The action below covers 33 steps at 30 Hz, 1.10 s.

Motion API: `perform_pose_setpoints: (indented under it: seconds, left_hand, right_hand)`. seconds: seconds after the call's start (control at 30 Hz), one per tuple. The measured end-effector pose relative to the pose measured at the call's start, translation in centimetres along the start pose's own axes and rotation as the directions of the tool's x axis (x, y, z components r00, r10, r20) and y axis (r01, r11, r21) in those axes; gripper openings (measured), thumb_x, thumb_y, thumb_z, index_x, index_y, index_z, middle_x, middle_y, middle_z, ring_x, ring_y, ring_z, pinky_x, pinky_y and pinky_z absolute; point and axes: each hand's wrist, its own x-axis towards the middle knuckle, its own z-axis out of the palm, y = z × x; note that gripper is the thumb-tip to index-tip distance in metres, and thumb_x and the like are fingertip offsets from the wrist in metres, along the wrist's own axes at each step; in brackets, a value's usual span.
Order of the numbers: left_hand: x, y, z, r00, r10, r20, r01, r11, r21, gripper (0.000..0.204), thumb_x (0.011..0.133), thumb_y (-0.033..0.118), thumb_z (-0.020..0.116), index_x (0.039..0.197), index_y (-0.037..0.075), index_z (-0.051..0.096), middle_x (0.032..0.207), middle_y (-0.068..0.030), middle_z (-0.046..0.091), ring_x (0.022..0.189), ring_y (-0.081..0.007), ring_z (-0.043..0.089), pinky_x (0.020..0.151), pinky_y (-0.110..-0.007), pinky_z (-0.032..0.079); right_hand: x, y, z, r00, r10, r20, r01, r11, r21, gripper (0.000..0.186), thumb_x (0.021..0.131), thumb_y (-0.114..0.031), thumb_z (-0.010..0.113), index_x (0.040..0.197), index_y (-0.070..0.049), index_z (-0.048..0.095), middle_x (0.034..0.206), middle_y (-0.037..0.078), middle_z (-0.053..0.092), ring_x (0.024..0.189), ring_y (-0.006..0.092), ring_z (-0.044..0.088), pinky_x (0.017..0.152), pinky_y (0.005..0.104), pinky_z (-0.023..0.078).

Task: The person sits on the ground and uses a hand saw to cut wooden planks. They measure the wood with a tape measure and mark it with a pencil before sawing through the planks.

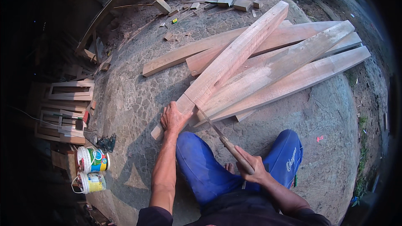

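Head view: a squatting person's left hand (173,118) presses flat on the near end of a long plank (228,62) lying atop stacked boards (301,62). The right hand (250,168) grips a handsaw (224,140) by its handle, its blade in a cut that looks barely begun.
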Motion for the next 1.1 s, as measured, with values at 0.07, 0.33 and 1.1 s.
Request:
perform_pose_setpoints:
  seconds: [0.07,0.33,1.1]
  left_hand:
    - [-0.2,0.0,0.2,0.997,0.023,-0.074,-0.022,1.0,0.005,0.058,0.074,0.038,0.081,0.116,0.005,0.06,0.115,-0.0177,0.069,0.112,-0.0369,0.063,0.095,-0.051,0.05]
    - [0.4,0.6,-1.3,0.992,-0.081,0.101,0.087,0.994,-0.06,0.073,0.069,0.05,0.088,0.12,0.004,0.061,0.118,-0.0169,0.068,0.118,-0.0352,0.062,0.098,-0.049,0.05]
    - [-1.3,0.1,0.0,0.997,0.017,0.074,-0.012,0.997,-0.078,0.078,0.069,0.049,0.088,0.124,0.004,0.057,0.122,-0.0185,0.066,0.121,-0.0354,0.061,0.104,-0.052,0.046]
  right_hand:
    - [10.0,1.2,3.4,0.996,-0.014,-0.085,0.021,0.996,0.086,0.069,0.086,-0.012,0.067,0.153,-0.01,0.049,0.108,0.028,0.072,0.099,0.0424,0.073,0.085,0.0436,0.058]
    - [-2.5,1.9,-0.3,0.995,-0.083,-0.056,0.081,0.996,-0.03,0.076,0.084,-0.007,0.071,0.156,-0.013,0.046,0.123,0.017,0.073,0.099,0.0342,0.076,0.086,0.0393,0.061]
    - [-2.0,2.8,0.5,0.988,-0.123,-0.094,0.122,0.992,-0.019,0.07,0.081,0.002,0.067,0.149,-0.007,0.054,0.122,0.022,0.073,0.104,0.0313,0.076,0.089,0.0357,0.058]
